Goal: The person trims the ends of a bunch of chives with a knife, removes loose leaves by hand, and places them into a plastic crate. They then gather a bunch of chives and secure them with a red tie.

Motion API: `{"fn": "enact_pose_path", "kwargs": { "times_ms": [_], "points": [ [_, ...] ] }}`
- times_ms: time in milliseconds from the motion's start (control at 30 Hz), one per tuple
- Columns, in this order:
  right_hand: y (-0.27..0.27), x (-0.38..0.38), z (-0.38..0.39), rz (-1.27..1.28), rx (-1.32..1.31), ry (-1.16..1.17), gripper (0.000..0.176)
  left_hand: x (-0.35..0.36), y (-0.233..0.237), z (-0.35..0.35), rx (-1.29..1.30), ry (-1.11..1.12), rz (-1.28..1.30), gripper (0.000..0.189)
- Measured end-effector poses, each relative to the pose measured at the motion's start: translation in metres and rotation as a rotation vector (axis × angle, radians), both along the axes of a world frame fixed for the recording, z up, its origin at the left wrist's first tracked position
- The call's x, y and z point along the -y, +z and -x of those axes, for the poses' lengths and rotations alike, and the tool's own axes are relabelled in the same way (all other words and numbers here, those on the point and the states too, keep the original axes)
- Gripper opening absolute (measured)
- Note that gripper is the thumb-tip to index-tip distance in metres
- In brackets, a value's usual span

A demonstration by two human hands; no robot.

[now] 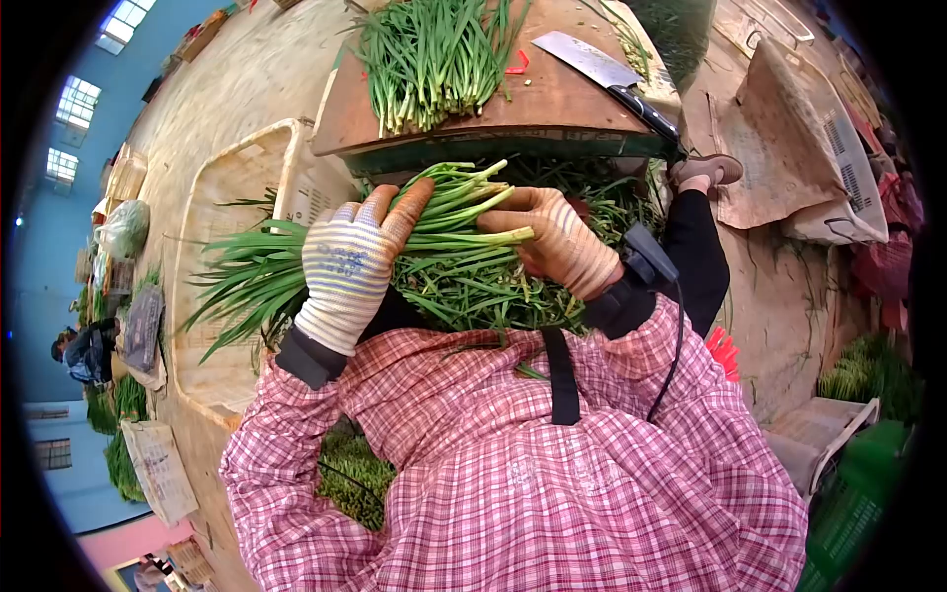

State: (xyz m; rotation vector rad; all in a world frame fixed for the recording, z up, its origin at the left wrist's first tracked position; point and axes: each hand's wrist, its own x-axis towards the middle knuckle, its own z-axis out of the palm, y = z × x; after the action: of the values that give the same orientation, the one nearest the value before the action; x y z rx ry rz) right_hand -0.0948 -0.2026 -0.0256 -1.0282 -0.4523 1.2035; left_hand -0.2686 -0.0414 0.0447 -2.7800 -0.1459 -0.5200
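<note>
One green bunch (449,212) in both hands (347,259).

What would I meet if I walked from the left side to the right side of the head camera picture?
In order: a faraway person in dark clothes → the gloved left hand → the gloved right hand → the brown sheet draped over a crate.

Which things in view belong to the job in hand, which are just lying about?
Job:
- held stalks, in left hand and right hand
- stalk pile and, probably, cleaver, on table

Apparently lying about:
- brown sheet
- plastic bag
- green crate
</note>
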Motion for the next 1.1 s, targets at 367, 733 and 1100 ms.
{"fn": "enact_pose_path", "kwargs": {
  "times_ms": [367, 733, 1100],
  "points": [
    [-0.052, 0.007, -0.05, 0.042, 0.85, -0.119, 0.038, -0.025, 0.009, 0.023, 0.016, 0.045, -0.048, 0.068],
    [-0.07, 0.002, -0.063, 0.467, 1.145, -0.024, 0.039, -0.022, 0.01, 0.03, -0.114, 0.271, 0.49, 0.055],
    [-0.024, 0.051, -0.059, -0.197, 0.371, -0.346, 0.048, -0.013, 0.033, 0.012, -0.553, 0.462, 1.762, 0.03]
  ]
}}
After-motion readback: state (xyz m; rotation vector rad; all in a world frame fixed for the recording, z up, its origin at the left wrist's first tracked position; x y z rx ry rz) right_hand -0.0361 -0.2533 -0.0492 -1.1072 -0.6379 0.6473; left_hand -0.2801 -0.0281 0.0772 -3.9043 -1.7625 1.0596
